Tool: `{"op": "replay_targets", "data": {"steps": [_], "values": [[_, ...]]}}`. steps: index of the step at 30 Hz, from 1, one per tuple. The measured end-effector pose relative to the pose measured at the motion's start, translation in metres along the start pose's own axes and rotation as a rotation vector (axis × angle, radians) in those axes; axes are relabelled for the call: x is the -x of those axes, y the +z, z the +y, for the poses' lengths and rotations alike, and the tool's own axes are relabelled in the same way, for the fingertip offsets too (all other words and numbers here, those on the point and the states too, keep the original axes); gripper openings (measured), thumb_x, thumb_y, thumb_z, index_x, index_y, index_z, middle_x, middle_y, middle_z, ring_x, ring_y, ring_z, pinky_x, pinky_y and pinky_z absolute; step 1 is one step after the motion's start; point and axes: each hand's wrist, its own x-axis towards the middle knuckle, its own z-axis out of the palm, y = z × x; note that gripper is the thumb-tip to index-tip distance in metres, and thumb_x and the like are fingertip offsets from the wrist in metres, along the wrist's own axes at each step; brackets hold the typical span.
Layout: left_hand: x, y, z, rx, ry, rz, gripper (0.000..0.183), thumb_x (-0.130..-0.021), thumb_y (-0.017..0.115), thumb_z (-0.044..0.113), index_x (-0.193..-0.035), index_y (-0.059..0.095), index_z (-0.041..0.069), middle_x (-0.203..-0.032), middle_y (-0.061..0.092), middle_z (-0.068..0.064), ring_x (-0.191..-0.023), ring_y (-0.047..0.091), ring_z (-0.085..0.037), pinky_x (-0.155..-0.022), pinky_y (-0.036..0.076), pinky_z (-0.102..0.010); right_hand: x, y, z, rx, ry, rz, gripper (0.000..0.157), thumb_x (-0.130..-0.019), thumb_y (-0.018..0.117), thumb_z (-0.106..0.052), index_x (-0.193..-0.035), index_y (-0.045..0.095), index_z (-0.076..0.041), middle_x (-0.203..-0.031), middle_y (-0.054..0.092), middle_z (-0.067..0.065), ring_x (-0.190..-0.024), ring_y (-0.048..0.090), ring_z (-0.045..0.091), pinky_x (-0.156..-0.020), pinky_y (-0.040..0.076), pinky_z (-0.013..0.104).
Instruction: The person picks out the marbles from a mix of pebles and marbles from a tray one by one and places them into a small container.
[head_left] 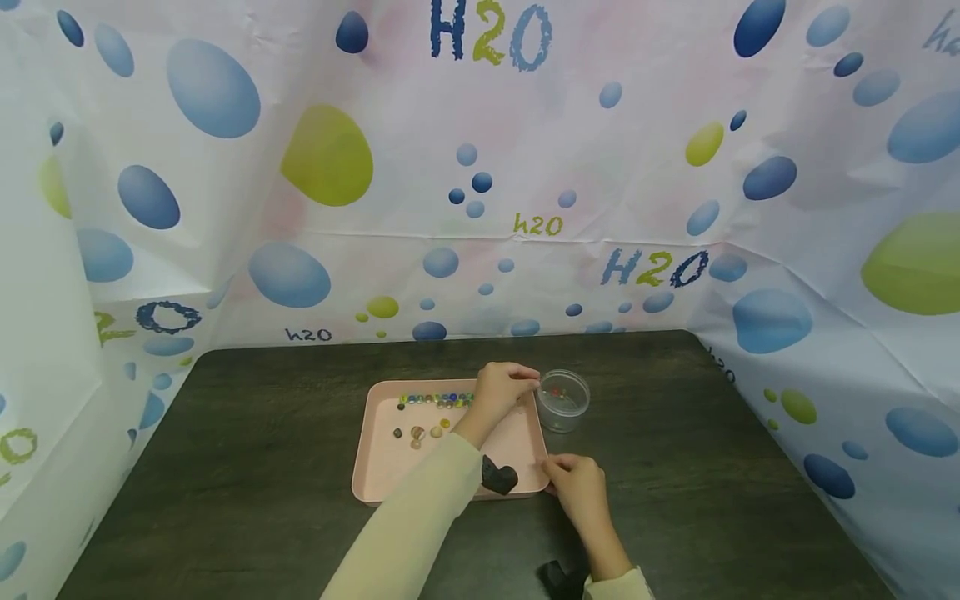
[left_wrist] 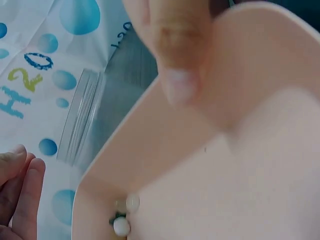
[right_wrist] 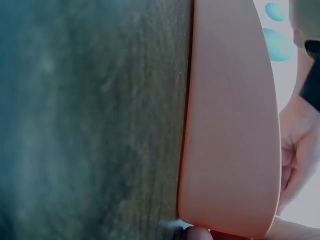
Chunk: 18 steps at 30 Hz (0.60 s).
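My left hand (head_left: 501,396) reaches over the tray's far right corner, fingertips right at the rim of a clear round container (head_left: 564,402) with a few small red and green pieces inside. In the left wrist view the left hand's fingers (left_wrist: 29,197) are drawn together with the thumb; I cannot tell whether something small is between them. Thumb and fingers of my right hand (head_left: 581,487) pinch the near right corner of the pink tray (head_left: 525,450). Its thumb (left_wrist: 181,82) lies over the tray wall. In the tray are a row of shiny marbles (head_left: 426,399) and several pebbles (head_left: 417,433).
The tray and container stand on a dark wooden table (head_left: 262,450). A white sheet (head_left: 420,108) with coloured drops hangs behind and at both sides. Black straps (head_left: 498,477) sit on the wrists. The left forearm (head_left: 408,517) crosses over the tray.
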Motion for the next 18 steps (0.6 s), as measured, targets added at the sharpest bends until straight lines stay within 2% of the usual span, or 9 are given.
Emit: {"op": "replay_targets", "data": {"steps": [3,6,8,11,14,18], "values": [[0.003,-0.01,-0.003,0.024,-0.044,-0.003,0.016,-0.091,0.074,0.02,-0.103,0.079,0.011,-0.099,0.077,-0.009,-0.066,0.063,-0.019,-0.053,0.049,-0.027,0.0,0.001,-0.001,-0.003,-0.002,0.0,0.016,-0.085,0.068,-0.008,-0.086,0.079,0.004,-0.076,0.075,0.013,-0.056,0.064,0.006,-0.052,0.053,0.019],[0.004,-0.02,-0.006,0.056,-0.075,-0.007,0.017,-0.092,0.072,0.02,-0.104,0.079,0.01,-0.098,0.076,-0.012,-0.059,0.062,-0.032,-0.052,0.056,-0.038,0.0,0.001,-0.001,0.001,-0.002,0.003,0.016,-0.086,0.068,-0.008,-0.085,0.078,0.004,-0.076,0.075,0.012,-0.056,0.062,0.006,-0.051,0.053,0.02],[0.005,-0.027,-0.009,0.063,-0.082,-0.005,0.018,-0.093,0.071,0.018,-0.105,0.078,0.008,-0.101,0.075,-0.013,-0.07,0.067,-0.036,-0.059,0.058,-0.041,0.0,0.001,-0.001,0.003,-0.001,0.004,0.016,-0.085,0.068,-0.008,-0.084,0.079,0.004,-0.075,0.074,0.012,-0.056,0.062,0.006,-0.051,0.052,0.019],[0.004,-0.036,-0.014,0.024,-0.072,0.019,0.017,-0.093,0.071,0.018,-0.104,0.078,0.007,-0.107,0.075,-0.011,-0.085,0.068,-0.038,-0.06,0.055,-0.031,0.0,0.001,-0.001,0.004,-0.002,0.002,0.016,-0.086,0.068,-0.008,-0.084,0.079,0.003,-0.073,0.074,0.011,-0.055,0.06,0.006,-0.051,0.051,0.019],[0.003,-0.043,-0.019,0.002,-0.078,0.038,0.018,-0.093,0.071,0.018,-0.104,0.078,0.006,-0.108,0.075,-0.01,-0.087,0.068,-0.034,-0.057,0.046,-0.022,0.0,0.001,-0.001,0.004,-0.002,0.002,0.016,-0.086,0.068,-0.009,-0.086,0.078,0.004,-0.075,0.074,0.012,-0.056,0.061,0.006,-0.051,0.052,0.019],[0.002,-0.048,-0.028,-0.02,-0.092,0.051,0.017,-0.093,0.071,0.018,-0.102,0.078,0.007,-0.106,0.076,-0.01,-0.089,0.069,-0.031,-0.058,0.045,-0.023,0.0,0.0,0.0,0.007,0.0,-0.002,0.017,-0.087,0.068,-0.009,-0.088,0.078,0.005,-0.075,0.075,0.013,-0.055,0.062,0.007,-0.051,0.051,0.02]]}}
